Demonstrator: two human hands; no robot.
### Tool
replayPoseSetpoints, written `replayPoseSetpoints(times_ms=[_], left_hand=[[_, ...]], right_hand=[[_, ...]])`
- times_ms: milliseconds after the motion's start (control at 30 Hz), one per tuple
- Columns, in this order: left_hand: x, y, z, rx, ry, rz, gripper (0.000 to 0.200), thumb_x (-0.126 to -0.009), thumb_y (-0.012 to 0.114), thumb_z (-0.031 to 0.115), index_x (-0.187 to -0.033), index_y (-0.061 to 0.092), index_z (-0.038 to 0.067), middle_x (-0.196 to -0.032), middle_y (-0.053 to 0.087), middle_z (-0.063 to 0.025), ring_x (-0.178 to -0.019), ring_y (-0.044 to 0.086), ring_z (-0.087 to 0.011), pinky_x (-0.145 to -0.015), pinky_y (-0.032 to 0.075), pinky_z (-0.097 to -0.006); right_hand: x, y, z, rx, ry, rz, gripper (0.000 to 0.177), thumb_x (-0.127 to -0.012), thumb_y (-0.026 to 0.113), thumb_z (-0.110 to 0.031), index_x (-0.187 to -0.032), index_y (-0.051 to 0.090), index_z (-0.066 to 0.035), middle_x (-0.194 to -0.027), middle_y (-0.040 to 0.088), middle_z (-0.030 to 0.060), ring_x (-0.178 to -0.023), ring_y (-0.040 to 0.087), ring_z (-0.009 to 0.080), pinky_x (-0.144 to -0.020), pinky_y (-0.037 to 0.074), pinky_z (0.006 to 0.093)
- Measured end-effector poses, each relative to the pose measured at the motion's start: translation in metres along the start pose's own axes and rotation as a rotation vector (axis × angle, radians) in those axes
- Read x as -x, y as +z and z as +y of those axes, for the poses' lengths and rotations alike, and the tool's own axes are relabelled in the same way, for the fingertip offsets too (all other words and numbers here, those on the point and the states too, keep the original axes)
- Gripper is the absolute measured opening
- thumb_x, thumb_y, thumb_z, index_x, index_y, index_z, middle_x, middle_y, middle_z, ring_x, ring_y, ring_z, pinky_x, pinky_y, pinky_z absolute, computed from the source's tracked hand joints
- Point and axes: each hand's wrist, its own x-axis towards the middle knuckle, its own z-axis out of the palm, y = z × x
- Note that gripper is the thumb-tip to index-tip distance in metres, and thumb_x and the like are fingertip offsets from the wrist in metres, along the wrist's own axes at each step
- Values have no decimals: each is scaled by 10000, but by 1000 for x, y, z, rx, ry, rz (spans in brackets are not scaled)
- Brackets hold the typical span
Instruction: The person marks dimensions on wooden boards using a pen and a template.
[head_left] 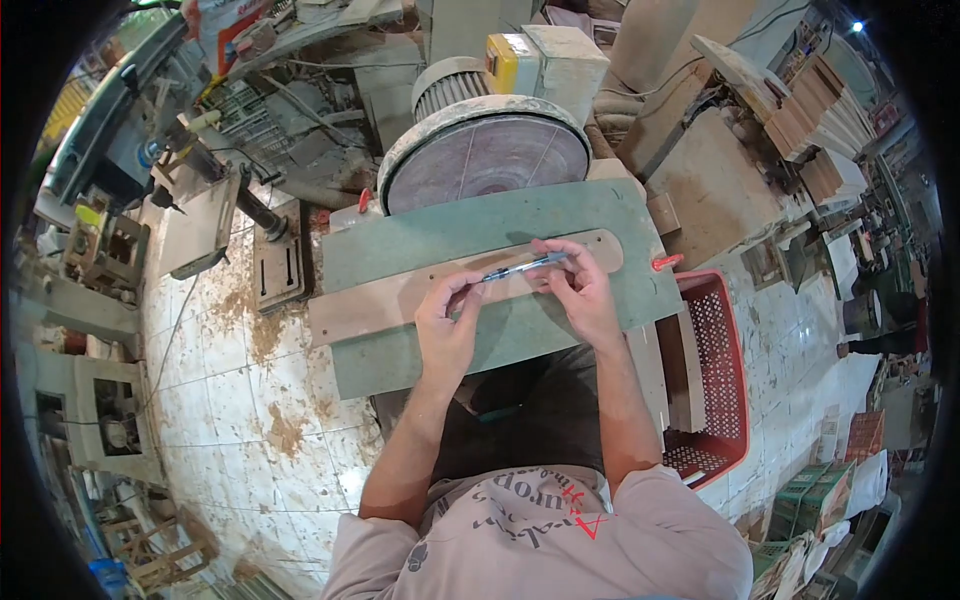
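A long flat wooden strip (380,305) with a rounded right end lies across the green work table (420,240) of a disc sander. Both hands hold a blue pen (522,268) over the strip's right half. My left hand (447,320) grips the pen's left end with its fingertips and rests on the strip. My right hand (580,290) pinches the pen's right end, close to the strip's rounded tip.
The sanding disc (487,162) with its motor stands just behind the table. A red plastic crate (722,380) with wooden pieces sits at the right. Sawdust covers the tiled floor (250,400) at the left. Other machines and stacked wood (815,110) surround the spot.
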Motion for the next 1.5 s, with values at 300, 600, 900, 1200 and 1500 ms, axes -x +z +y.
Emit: replayPoseSetpoints(times_ms=[300, 600, 900, 1200, 1500], left_hand=[[0, 1, -3, 72, 11, 13, 150, -894, 626, -20, -1041, 653, -18, -975, 651, -82, -903, 638, -133, -814, 517, -257], [1, -1, 2, 3, -17, -4, 165, -917, 620, 18, -1075, 648, -21, -998, 649, -42, -897, 594, -87, -808, 476, -225], [1, 0, -1, -3, -8, 11, 149, -905, 634, 28, -1045, 659, -16, -954, 666, -80, -870, 640, -122, -792, 512, -256], [1, 0, -2, 90, -41, 28, 133, -909, 639, 41, -1026, 640, -23, -954, 670, -48, -871, 621, -90, -788, 503, -245], [1, -1, 14, 40, -28, 35, 168, -926, 606, 29, -1073, 627, -49, -1008, 666, -87, -943, 624, -129, -851, 495, -254]], right_hand=[[0, 0, 0, 1, 10, -6, 294, -965, 485, -8, -1258, 488, -32, -1261, 589, 89, -1027, 637, 154, -826, 504, 267], [0, 0, -2, 45, 9, 33, 269, -968, 490, -16, -1236, 505, -19, -1230, 612, 99, -998, 651, 152, -793, 513, 261], [0, -2, 1, 42, 13, 35, 265, -975, 496, -33, -1238, 505, -12, -1214, 625, 116, -986, 661, 159, -784, 510, 253], [1, 0, 0, 30, 16, 24, 269, -977, 508, -46, -1243, 505, -2, -1182, 637, 124, -983, 660, 164, -798, 512, 258], [2, 3, 1, 248, 51, 71, 309, -942, 602, -117, -1233, 560, -23, -1003, 673, 64, -891, 664, 127, -754, 545, 271]])
